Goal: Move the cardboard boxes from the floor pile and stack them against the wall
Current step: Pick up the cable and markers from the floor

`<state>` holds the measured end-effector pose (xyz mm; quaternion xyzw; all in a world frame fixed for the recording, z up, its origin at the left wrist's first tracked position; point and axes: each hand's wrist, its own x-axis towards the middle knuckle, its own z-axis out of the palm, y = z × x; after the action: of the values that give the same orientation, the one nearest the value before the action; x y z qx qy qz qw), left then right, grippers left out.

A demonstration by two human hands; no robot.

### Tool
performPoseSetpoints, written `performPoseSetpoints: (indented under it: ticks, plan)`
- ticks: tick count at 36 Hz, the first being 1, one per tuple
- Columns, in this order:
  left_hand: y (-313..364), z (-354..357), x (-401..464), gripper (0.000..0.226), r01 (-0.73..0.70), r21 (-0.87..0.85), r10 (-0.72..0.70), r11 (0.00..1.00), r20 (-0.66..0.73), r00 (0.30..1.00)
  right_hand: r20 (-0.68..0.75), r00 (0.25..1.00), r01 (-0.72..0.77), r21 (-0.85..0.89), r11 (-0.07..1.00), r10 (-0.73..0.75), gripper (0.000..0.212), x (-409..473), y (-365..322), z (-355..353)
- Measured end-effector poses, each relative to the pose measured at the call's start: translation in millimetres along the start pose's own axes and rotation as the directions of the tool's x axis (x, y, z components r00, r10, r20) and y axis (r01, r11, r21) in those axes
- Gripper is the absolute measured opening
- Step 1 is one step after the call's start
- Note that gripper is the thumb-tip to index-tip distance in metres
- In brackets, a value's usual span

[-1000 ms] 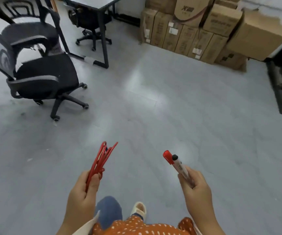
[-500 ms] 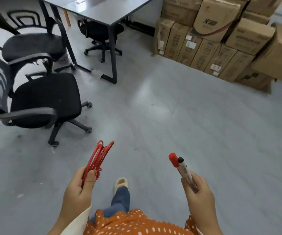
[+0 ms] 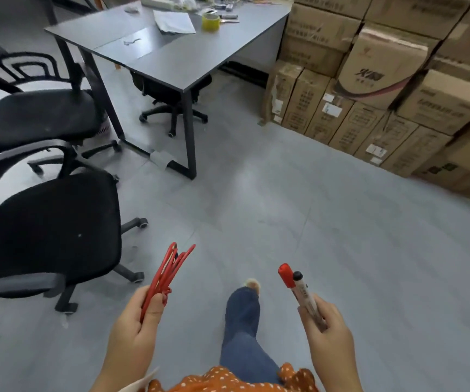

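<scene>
Brown cardboard boxes (image 3: 375, 89) stand stacked at the upper right, several rows high, with a tilted box (image 3: 380, 63) leaning among them. My left hand (image 3: 135, 329) grips a bundle of red cord (image 3: 169, 274) low in the view. My right hand (image 3: 327, 332) holds two markers (image 3: 299, 287), one with a red cap and one with a black cap. Both hands are far from the boxes, with bare floor between.
A dark grey desk (image 3: 177, 52) with papers and a yellow tape roll (image 3: 210, 22) stands ahead at the upper left. Two black office chairs (image 3: 47, 230) are on the left, a third under the desk. My leg in jeans (image 3: 242, 323) steps forward on the grey floor.
The view has moved forward and tilted up: the desk, chairs and box stack are nearer and larger. My foot has stepped ahead. Both hands keep their hold unchanged.
</scene>
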<state>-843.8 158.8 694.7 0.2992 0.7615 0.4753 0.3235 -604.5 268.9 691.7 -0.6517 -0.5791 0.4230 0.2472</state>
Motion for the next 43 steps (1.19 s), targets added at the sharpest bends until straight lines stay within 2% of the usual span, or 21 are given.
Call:
performPoseSetpoints:
  ticks: [6,10,13,14,16,19,26,28,31,35,37,40,43]
  plan:
    - [40,47,113,0.023,-0.015,0.015,0.016,1.0,-0.084,0.996,0.069,0.995,0.076,-0.015,0.997,-0.074,0.014,134,-50,6]
    - [87,77,186,0.023,-0.045,-0.024,0.041,0.999,-0.14,0.989,0.082,0.984,0.157,0.004,0.988,-0.157,0.03,223,-96,-4]
    - [107,97,237,0.01,-0.089,0.022,0.091,0.996,-0.118,0.989,0.133,0.973,0.19,0.018,0.982,-0.191,0.031,280,-122,-5]
    - [109,103,252,0.019,-0.09,0.024,0.092,0.996,-0.109,0.99,0.145,0.97,0.196,0.012,0.98,-0.196,0.032,297,-127,-5]
    - [110,116,280,0.038,-0.091,0.043,0.095,0.995,-0.112,0.989,0.15,0.969,0.198,0.007,0.98,-0.197,0.034,328,-136,-3]
    - [126,133,323,0.022,-0.097,0.02,0.099,0.995,-0.11,0.989,0.147,0.97,0.199,-0.009,0.98,-0.196,0.037,376,-144,4]
    - [141,169,453,0.025,-0.069,0.031,0.071,0.997,-0.078,0.994,0.15,0.98,0.131,-0.009,0.991,-0.128,0.04,495,-178,26]
    - [152,178,500,0.028,-0.092,0.067,0.097,0.993,-0.08,0.992,0.135,0.984,0.112,0.005,0.994,-0.112,0.038,535,-195,35]
    - [181,188,572,0.015,-0.139,0.086,0.148,0.987,-0.103,0.984,0.104,0.99,0.09,0.035,0.995,-0.093,0.038,595,-222,44]
    - [236,202,661,0.014,-0.212,0.057,0.217,0.976,-0.089,0.972,0.053,0.989,0.135,0.056,0.989,-0.138,0.044,677,-275,52]
    - [253,210,702,0.009,-0.238,0.038,0.24,0.971,-0.062,0.969,0.073,0.985,0.152,0.05,0.987,-0.155,0.041,712,-293,58]
    - [267,227,750,0.028,-0.226,0.041,0.228,0.973,-0.041,0.973,0.088,0.986,0.135,0.049,0.99,-0.138,0.037,759,-309,62]
    - [280,247,792,0.035,-0.222,0.072,0.225,0.972,-0.046,0.973,0.094,0.989,0.109,0.033,0.994,-0.111,0.041,813,-321,62]
